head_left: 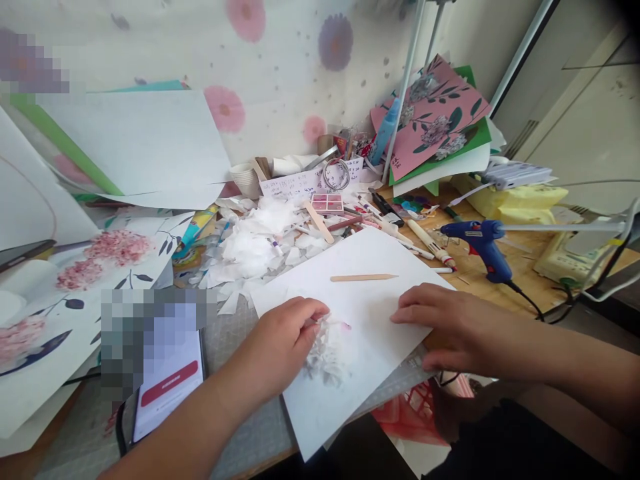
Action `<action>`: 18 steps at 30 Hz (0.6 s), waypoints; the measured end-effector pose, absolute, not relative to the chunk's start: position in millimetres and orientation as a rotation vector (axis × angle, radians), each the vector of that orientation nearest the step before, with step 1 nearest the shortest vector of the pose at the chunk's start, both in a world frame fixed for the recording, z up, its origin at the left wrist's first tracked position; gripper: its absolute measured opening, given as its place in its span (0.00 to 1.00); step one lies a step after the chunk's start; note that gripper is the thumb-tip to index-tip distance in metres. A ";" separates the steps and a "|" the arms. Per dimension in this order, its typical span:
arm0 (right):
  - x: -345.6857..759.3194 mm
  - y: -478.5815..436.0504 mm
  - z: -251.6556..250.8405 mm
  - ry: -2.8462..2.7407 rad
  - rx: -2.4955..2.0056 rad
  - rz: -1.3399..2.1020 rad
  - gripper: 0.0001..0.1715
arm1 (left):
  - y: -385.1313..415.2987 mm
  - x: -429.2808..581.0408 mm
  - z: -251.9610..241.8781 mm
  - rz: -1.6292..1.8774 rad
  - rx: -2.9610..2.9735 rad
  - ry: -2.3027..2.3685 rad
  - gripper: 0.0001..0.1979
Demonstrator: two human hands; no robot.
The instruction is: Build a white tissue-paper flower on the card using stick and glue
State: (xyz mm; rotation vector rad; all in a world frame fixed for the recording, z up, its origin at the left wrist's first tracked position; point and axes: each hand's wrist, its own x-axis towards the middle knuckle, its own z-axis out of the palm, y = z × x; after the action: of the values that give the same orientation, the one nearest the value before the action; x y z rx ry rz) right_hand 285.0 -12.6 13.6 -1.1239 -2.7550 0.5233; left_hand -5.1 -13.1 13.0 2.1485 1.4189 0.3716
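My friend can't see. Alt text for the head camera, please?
Left hand touching a ruffled white cluster on white paper; right hand at the paper's edge. A wooden stick lies on the paper, white scraps and a blue glue gun beyond.

Left hand (285, 340) touching white ruffled cluster (331, 357) on white sheet (320, 423); right hand (447, 323), fingers parted, at sheet's edge; wooden stick (363, 277) beyond.

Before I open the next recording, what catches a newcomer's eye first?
Probably the ruffled white clump on the white sheet in the middle, with the left hand at its edge. Then the heap of white scraps beyond that sheet, and the blue glue gun at the right. The pink flowered card, upper right, also stands out.
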 end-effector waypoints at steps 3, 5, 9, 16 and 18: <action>271.1 -17.3 13.8 -2.841 -1.033 0.425 0.27 | -12.5 -6.6 13.8 0.386 2.144 1.473 0.10; 262.9 -19.3 14.3 -2.891 -0.963 0.303 0.19 | -12.3 -6.5 14.0 0.384 2.138 1.484 0.10; 250.2 -22.7 16.2 -3.033 -0.734 -0.050 0.15 | -12.0 -4.5 14.0 0.404 2.112 1.447 0.10; 240.5 -20.8 14.1 -2.947 -0.700 0.146 0.12 | -46.1 9.9 14.4 0.219 2.565 1.420 0.14; 236.9 -14.7 15.1 -2.814 -0.761 0.391 0.12 | -60.1 12.5 8.9 0.193 2.775 1.409 0.15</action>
State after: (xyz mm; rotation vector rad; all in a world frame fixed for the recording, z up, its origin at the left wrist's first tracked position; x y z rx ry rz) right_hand 236.9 -14.7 15.1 -0.7611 -2.8138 0.3911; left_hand 12.5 -60.1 8.9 2.7752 1.4089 0.1933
